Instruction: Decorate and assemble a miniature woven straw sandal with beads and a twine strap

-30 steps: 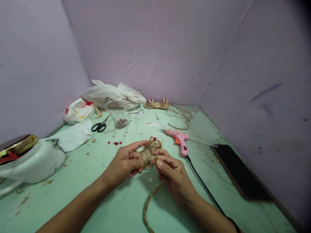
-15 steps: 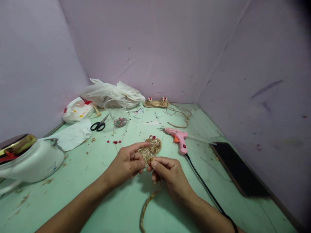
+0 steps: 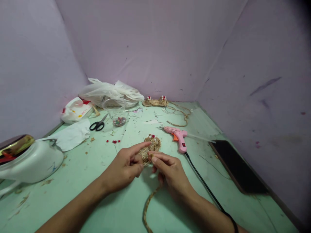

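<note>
A woven straw piece (image 3: 145, 152) topped with small red and white beads lies on the green table in the middle. My left hand (image 3: 127, 163) is at its left side, index finger stretched over the piece and the other fingers curled; whatever they may grip is hidden. At its lower right, my right hand (image 3: 167, 165) pinches the end of a braided straw cord (image 3: 146, 210) between thumb and index finger. The cord hangs below this hand and curves toward the near edge of the view.
A pink glue gun (image 3: 178, 137) with a black cable and a dark phone (image 3: 239, 168) lie to the right. Scissors (image 3: 97, 125), a cup of beads (image 3: 119, 121) and a pale green pot (image 3: 34, 161) stand left. Behind are a plastic bag (image 3: 111, 94) and another straw piece (image 3: 155, 103).
My right hand has moved slightly up with the cord end, and the hanging cord has swung a little right. The view has shifted slightly.
</note>
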A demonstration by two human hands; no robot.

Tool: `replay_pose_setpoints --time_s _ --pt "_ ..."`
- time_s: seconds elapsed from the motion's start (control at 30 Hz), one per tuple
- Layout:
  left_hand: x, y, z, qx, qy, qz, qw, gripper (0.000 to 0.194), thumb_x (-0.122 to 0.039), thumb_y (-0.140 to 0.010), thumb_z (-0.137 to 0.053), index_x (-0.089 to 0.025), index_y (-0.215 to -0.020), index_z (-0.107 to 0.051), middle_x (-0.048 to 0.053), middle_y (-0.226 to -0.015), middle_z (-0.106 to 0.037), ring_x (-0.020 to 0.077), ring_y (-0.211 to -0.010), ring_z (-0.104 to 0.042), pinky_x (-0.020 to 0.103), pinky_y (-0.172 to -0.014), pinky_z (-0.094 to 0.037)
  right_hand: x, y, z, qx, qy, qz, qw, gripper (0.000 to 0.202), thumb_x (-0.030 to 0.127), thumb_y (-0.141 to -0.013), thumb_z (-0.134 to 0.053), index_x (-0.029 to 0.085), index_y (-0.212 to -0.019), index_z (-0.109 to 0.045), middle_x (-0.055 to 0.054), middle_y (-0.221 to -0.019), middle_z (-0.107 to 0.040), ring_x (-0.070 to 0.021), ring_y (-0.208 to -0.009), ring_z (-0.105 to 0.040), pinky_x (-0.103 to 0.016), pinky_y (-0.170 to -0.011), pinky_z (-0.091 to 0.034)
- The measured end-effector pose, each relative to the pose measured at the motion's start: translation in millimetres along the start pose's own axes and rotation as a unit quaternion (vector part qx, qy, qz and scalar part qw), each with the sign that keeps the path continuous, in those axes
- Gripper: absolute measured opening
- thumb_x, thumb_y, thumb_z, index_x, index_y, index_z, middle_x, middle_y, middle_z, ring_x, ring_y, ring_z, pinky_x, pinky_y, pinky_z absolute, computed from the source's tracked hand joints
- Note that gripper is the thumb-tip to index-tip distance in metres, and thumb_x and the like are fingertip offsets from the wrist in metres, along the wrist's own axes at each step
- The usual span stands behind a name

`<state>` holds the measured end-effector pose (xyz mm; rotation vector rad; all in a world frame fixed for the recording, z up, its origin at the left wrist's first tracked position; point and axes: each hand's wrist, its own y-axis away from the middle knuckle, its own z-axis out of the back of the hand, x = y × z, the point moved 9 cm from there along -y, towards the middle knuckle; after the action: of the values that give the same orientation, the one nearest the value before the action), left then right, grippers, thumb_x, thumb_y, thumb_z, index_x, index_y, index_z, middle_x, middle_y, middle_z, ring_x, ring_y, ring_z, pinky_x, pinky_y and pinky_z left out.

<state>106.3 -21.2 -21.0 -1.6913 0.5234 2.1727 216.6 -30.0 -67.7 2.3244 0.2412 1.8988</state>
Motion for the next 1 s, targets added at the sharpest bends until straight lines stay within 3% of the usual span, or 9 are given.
replay_pose_setpoints --time_s 0.1,0.2,0.3,0.5,0.63,0.8,0.87,0.93,1.0 --pt "0 1 1.3 0.002 0.000 -0.007 1.000 0.069 -0.010 -0.066 -0.044 -0.013 -0.134 -0.035 -0.010 -0.049 -0.040 0.0076 -0.047 -0.036 0.022 -0.049 -0.031 -3 1 -2 0.010 -0.005 -0.019 1.000 0.031 0.037 -0.067 -0.067 0.012 -0.085 -0.071 -0.001 -0.058 -0.060 -0.0031 -0.037 -0.040 -0.014 -0.030 -0.028" --pt "3 0 1.5 0.002 -0.006 -0.009 1.000 0.068 -0.010 -0.068 -0.045 -0.015 -0.135 -0.034 -0.009 -0.050 -0.040 0.0075 -0.048 -0.036 0.022 -0.049 -0.030 -6 2 -7 0.039 -0.002 -0.032 0.999 0.031 0.037 -0.068 -0.065 0.010 -0.083 -0.070 0.004 -0.042 -0.051 -0.0029 -0.031 -0.036 -0.014 -0.029 -0.027" --pt "3 -1 1.8 -0.010 -0.024 -0.016 1.000 0.066 -0.012 -0.070 -0.045 -0.014 -0.135 -0.034 -0.009 -0.052 -0.038 0.0072 -0.048 -0.035 0.021 -0.049 -0.030 -7 3 -10 0.049 0.003 -0.042 0.998 0.031 0.038 -0.069 -0.063 0.010 -0.080 -0.070 0.003 -0.042 -0.052 -0.0035 -0.029 -0.038 -0.015 -0.027 -0.027" --pt "-4 -1 0.5 -0.037 -0.115 -0.061 0.991 0.063 -0.013 -0.072 -0.043 -0.010 -0.134 -0.034 -0.007 -0.054 -0.045 0.0082 -0.051 -0.041 0.021 -0.052 -0.035 -7 6 -13 0.046 0.040 -0.050 0.997 0.026 0.037 -0.068 -0.061 0.012 -0.068 -0.067 -0.002 -0.063 -0.062 -0.0045 -0.034 -0.045 -0.016 -0.028 -0.026" --pt "-6 0 -1.1 -0.047 -0.170 -0.084 0.981 0.058 -0.013 -0.074 -0.043 -0.010 -0.132 -0.037 -0.008 -0.053 -0.041 0.0076 -0.049 -0.037 0.020 -0.050 -0.033 -6 6 -12 0.045 0.067 -0.025 0.996 0.023 0.034 -0.069 -0.058 0.013 -0.061 -0.062 0.004 -0.047 -0.047 -0.0032 -0.033 -0.033 -0.018 -0.032 -0.022" --pt "-8 0 -3.2 -0.038 -0.210 -0.096 0.972 0.054 -0.011 -0.075 -0.043 -0.011 -0.129 -0.041 -0.009 -0.052 -0.038 0.0072 -0.047 -0.036 0.019 -0.049 -0.032 1 6 -10 0.040 0.115 0.016 0.992 0.020 0.030 -0.071 -0.054 0.014 -0.061 -0.056 0.006 -0.049 -0.037 -0.0044 -0.041 -0.026 -0.019 -0.037 -0.020" --pt "-9 -1 0.4 -0.041 -0.234 -0.083 0.968 0.045 -0.013 -0.076 -0.045 -0.013 -0.121 -0.050 -0.008 -0.051 -0.043 0.0075 -0.047 -0.039 0.020 -0.049 -0.033 6 7 -9 0.034 0.144 0.033 0.988 0.022 0.030 -0.074 -0.051 0.014 -0.058 -0.052 0.006 -0.049 -0.035 -0.0055 -0.044 -0.027 -0.020 -0.040 -0.021" --pt "-8 -2 4.9 -0.039 -0.267 -0.063 0.961 0.025 -0.017 -0.077 -0.048 -0.014 -0.098 -0.063 -0.005 -0.055 -0.052 0.0086 -0.051 -0.046 0.021 -0.053 -0.036 10 7 -8 0.028 0.172 0.050 0.983 0.022 0.028 -0.075 -0.048 0.015 -0.057 -0.049 0.006 -0.050 -0.033 -0.0064 -0.047 -0.027 -0.020 -0.043 -0.021" --pt "-11 -1 8.7 -0.041 -0.299 -0.060 0.951 0.016 -0.019 -0.078 -0.050 -0.014 -0.073 -0.064 0.000 -0.060 -0.058 0.0103 -0.058 -0.051 0.022 -0.057 -0.038 12 6 -7 0.025 0.197 0.060 0.978 0.022 0.027 -0.075 -0.047 0.015 -0.056 -0.046 0.006 -0.050 -0.032 -0.0069 -0.048 -0.027 -0.021 -0.044 -0.021"
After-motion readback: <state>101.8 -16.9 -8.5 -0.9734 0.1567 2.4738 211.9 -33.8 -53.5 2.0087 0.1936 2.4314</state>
